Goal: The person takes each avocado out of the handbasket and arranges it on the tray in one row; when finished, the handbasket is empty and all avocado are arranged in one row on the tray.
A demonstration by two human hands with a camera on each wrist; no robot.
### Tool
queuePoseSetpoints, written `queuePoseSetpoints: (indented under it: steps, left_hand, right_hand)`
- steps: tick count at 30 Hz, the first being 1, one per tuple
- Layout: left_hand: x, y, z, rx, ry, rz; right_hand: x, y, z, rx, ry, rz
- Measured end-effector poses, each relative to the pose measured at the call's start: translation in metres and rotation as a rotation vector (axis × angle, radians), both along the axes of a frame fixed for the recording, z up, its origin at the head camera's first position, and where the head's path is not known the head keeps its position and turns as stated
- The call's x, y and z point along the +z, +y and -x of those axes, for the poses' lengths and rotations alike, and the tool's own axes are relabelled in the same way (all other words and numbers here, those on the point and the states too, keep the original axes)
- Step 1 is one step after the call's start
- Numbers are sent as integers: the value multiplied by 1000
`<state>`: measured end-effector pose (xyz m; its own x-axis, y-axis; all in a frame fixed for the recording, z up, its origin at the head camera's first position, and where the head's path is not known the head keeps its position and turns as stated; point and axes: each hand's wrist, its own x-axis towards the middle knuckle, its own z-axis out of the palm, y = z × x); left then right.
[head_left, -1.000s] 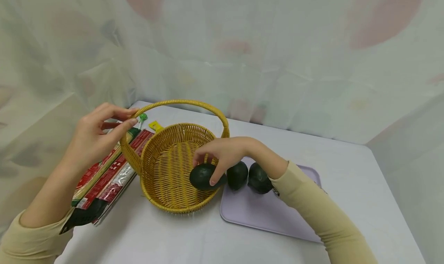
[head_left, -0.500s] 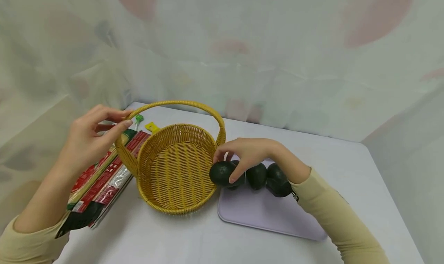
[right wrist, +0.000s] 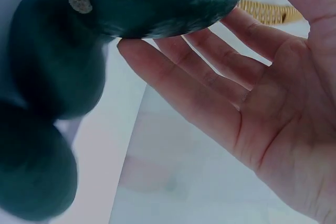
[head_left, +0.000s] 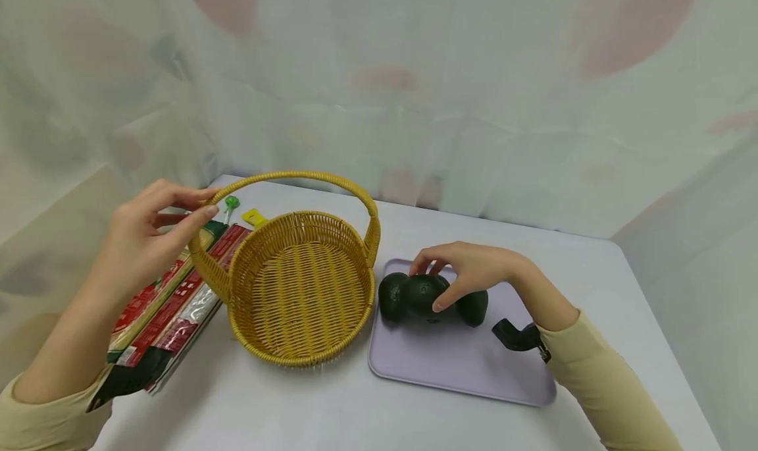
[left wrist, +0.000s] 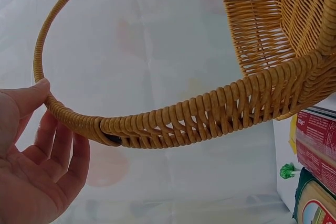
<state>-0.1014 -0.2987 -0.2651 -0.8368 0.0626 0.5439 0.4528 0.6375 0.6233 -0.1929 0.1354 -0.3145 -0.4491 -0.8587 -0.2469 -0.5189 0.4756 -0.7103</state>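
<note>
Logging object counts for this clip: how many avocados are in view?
3, all on the purple tray: left avocado, middle avocado under the right hand, right avocado. The basket shows none.

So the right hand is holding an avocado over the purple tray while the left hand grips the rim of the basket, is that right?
Not quite: the left hand holds the basket by its handle, not its rim, as the left wrist view shows. The right hand does hold an avocado over the purple tray.
</note>
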Motion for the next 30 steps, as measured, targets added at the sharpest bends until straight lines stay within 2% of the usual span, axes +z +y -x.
queuePoseSetpoints:
  steps: [12,18,30]
  left_hand:
    - [-1,-1,1,-23,21,-12]
    - [-1,-2,2,-21,7,-23]
    - [-2,-2,2,-14,2,-28]
  right_hand:
    - [-9,55,-14,-158,18,-17]
    - [-16,80,-21,-210,42,-14]
    - [-31,122,-42,-366,40,-10]
